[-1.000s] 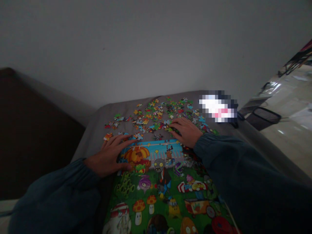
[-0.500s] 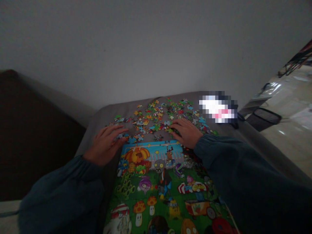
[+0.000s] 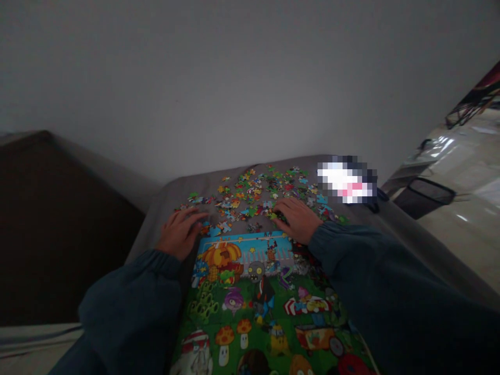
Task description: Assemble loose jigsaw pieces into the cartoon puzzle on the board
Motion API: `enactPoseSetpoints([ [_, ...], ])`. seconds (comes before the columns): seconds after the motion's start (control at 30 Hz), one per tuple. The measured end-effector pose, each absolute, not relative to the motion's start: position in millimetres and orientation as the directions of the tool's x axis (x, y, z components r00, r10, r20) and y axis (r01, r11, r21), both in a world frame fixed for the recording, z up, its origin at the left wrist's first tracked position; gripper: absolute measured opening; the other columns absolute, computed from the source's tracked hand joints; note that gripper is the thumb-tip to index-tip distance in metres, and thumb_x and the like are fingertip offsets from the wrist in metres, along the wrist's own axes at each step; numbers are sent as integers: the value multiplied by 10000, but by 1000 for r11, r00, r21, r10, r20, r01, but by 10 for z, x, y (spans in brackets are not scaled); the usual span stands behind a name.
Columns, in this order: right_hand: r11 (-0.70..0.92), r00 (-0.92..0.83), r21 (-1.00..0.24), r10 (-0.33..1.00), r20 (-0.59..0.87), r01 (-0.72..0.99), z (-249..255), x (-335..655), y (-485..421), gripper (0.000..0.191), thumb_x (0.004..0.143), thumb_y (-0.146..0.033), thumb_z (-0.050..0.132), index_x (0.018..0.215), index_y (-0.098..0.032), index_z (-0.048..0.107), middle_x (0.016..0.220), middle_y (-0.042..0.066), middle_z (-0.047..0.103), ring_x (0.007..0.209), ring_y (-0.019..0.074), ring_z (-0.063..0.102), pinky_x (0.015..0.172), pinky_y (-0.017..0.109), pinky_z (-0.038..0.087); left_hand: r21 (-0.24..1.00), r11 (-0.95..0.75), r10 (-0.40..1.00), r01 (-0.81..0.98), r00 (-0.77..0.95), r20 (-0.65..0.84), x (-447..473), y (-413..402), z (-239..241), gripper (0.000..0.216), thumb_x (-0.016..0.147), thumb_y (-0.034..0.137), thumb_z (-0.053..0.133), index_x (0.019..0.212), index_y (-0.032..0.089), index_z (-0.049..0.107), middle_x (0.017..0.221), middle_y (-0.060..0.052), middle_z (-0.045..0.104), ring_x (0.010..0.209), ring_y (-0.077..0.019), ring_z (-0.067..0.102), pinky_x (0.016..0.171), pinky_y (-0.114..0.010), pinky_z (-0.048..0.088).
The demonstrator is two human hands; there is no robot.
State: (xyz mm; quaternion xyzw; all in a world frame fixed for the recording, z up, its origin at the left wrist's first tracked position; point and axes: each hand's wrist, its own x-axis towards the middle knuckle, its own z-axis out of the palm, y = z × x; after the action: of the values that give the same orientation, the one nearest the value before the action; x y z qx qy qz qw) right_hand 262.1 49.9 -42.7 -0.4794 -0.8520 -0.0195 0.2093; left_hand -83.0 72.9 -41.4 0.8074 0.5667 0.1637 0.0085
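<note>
My left hand [image 3: 180, 233] is open, fingers stretched out over the left edge of the loose puzzle pieces, beside blue ones [image 3: 214, 230]. My right hand [image 3: 300, 220] rests at the right of the scattered jigsaw pieces [image 3: 253, 194], fingers bent and thumb apart. A yellow-green puzzle piece [image 3: 272, 214] lies at its fingertips; I see no lift off the surface. Between my forearms lies a colourful picture board [image 3: 250, 302] with cartoon plants, mushrooms, a pumpkin and a zombie. Its far edge reaches close to the pieces.
A grey cloth-covered surface [image 3: 164, 200] carries everything and meets a pale wall [image 3: 234, 88] behind. On its far right lies a blurred-out white and pink item [image 3: 346, 179] with a dark edge. A dark brown panel [image 3: 58, 224] stands left; a shiny floor [image 3: 469, 208] shows right.
The view has shifted slightly. My left hand has moved a little to the right, its arm drawn inward. My right hand stays by the same pieces.
</note>
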Motion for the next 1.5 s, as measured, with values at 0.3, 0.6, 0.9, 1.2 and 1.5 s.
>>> enactPoseSetpoints([
  [0.3,530,-437,-215,824,361,820,-398,2616,497,120,885,-262,583,956,-167,567,1024,100,622,979,243,538,888,390,435,210,-337,933,918,296,206,-852,761,-450,341,855,462,543,1143,332,671,1325,-34,572,1240,-308,452,1051,-518,317],
  [0.6,518,-441,-182,831,340,836,-414,2612,502,158,907,-308,572,964,-162,589,1062,105,616,1017,242,540,921,390,431,277,-358,931,892,319,175,-856,815,-398,273,774,460,648,959,271,717,1251,-53,629,1203,-318,497,1027,-511,344],
  [0.9,544,-461,-185,814,353,819,-437,2617,512,160,929,-309,537,974,-169,599,1048,105,619,1008,235,551,912,407,447,359,-481,873,800,475,111,-639,862,-229,222,855,398,564,937,229,682,952,-43,703,921,-231,624,854,-367,474],
  [1.2,557,-472,-190,807,356,809,-467,2632,530,162,931,-313,533,979,-174,601,1068,111,612,1029,235,554,916,421,454,370,-493,852,787,523,23,-668,941,-181,370,755,372,694,1108,263,686,977,-56,680,968,-272,608,863,-403,446],
  [1.5,569,-481,-209,802,354,796,-453,2621,532,157,932,-306,531,976,-166,586,1050,111,604,1015,233,546,922,421,447,481,-450,833,753,547,-78,-451,1018,-170,307,732,344,673,1016,228,690,766,5,643,734,-201,614,646,-290,441],
])
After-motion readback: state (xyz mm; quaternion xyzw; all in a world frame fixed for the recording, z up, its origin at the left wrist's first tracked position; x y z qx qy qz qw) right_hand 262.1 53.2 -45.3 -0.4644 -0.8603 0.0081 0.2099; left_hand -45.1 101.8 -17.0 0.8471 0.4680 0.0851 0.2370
